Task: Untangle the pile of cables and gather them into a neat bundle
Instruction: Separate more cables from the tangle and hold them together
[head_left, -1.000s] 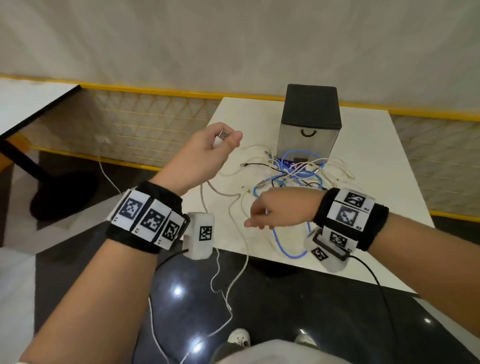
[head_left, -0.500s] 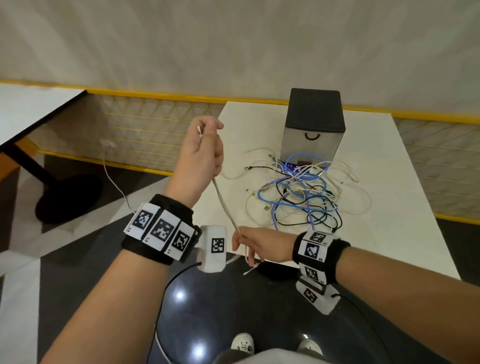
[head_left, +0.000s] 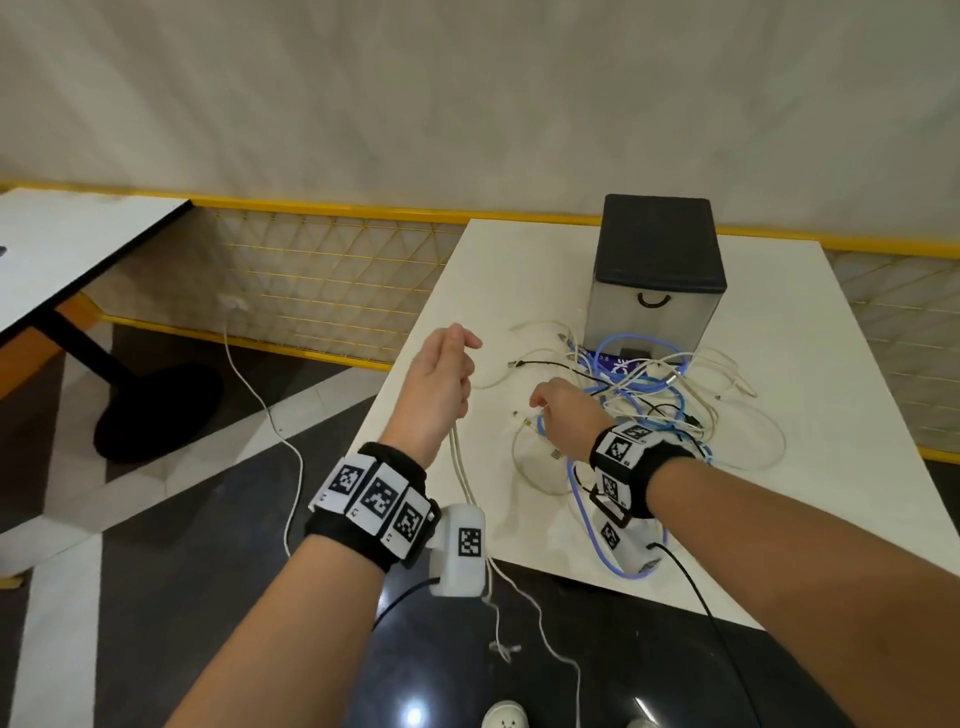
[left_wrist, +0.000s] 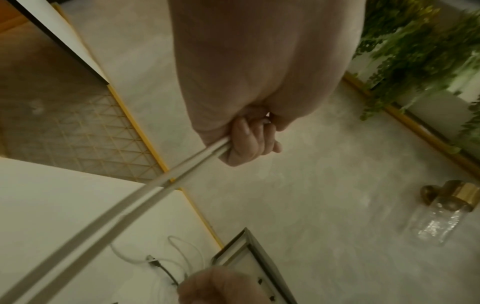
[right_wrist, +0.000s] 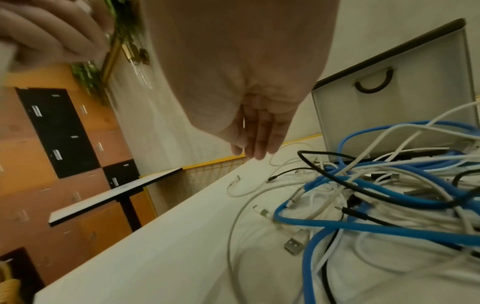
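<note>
A tangled pile of blue, white and black cables (head_left: 654, 405) (right_wrist: 376, 197) lies on the white table (head_left: 810, 374) in front of a box. My left hand (head_left: 441, 379) (left_wrist: 249, 142) is raised over the table's left edge and grips a doubled white cable (head_left: 460, 467) (left_wrist: 145, 195), whose two strands hang down past the table edge toward the floor. My right hand (head_left: 563, 413) (right_wrist: 257, 139) hovers low over the near left part of the pile, fingers straight and relaxed, holding nothing.
A grey box with a black lid and handle (head_left: 657, 275) stands behind the pile. A second table (head_left: 62, 260) is at the left. A yellow mesh rail (head_left: 322, 280) runs along the wall. Another white cord (head_left: 265, 415) trails over the dark floor.
My right hand let go of the white cable near the table's front edge and moved forward over the pile. The left hand stayed raised with the cable, now hanging doubled.
</note>
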